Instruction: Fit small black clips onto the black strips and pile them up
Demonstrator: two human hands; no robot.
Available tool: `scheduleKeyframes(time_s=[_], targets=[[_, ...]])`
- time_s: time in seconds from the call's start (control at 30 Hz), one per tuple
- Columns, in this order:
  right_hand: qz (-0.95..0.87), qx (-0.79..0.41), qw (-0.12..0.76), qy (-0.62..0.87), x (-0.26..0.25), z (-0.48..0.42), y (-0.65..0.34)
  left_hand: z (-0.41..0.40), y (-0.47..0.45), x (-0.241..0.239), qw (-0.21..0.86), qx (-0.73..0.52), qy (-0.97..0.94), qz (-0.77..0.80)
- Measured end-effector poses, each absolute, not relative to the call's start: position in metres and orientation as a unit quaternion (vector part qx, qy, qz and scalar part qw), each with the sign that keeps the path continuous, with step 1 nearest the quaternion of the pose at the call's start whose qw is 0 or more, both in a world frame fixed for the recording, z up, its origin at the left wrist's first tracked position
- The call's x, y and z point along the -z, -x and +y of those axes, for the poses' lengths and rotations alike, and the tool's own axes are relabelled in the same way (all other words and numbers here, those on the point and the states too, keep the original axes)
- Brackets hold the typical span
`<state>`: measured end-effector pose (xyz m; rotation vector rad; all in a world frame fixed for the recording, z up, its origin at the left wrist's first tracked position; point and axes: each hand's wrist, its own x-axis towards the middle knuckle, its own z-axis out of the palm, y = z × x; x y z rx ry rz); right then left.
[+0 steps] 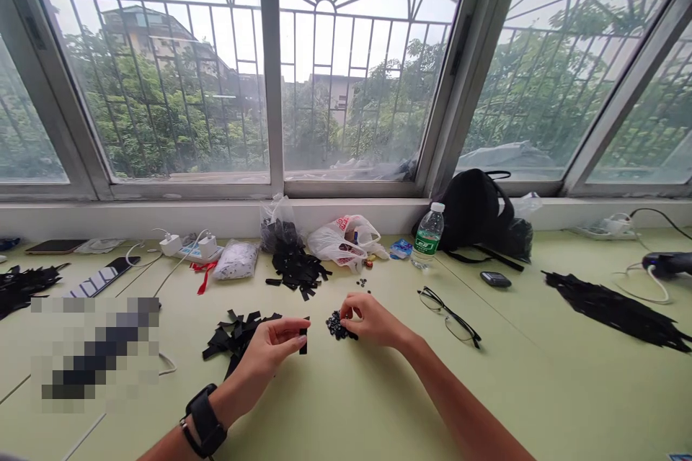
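Green tabletop [540, 403], bottle label [426, 243] illegible, left grip [267, 346] pinched on black strip [303, 342], right grip [372, 320], hold unclear.

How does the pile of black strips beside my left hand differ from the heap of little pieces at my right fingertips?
The strip pile has flat, oblong lengths; the heap has much smaller bits. The strip pile spreads wider; the heap is compact. The strip pile looks matte, while the heap shows bright glints. Both are dark, loose and on the green table.

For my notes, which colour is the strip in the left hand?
Black; the strip shows best in the head view.
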<state>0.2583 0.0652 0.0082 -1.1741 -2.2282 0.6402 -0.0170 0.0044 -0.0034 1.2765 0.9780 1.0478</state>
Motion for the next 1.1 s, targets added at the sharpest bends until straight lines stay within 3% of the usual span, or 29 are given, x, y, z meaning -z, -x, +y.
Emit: scheduleKeyframes(time_s=[0.77, 0.93, 1.03, 1.1], targets=[[-0.822, -0.226, 0.267, 0.450, 0.000, 0.067, -0.258, -0.005, 0.013, -0.013, 0.578, -0.448, -0.534, 0.425], [-0.778, -0.278, 0.361, 0.433, -0.012, 0.061, -0.245, -0.003, 0.013, -0.009, 0.573, -0.453, -0.535, 0.426], [-0.722, -0.351, 0.454, 0.388, -0.017, 0.050, -0.225, -0.002, 0.013, -0.007, 0.573, -0.450, -0.537, 0.425], [-0.696, -0.412, 0.471, 0.351, -0.018, 0.040, -0.209, -0.001, 0.013, -0.006, 0.571, -0.449, -0.537, 0.428]])
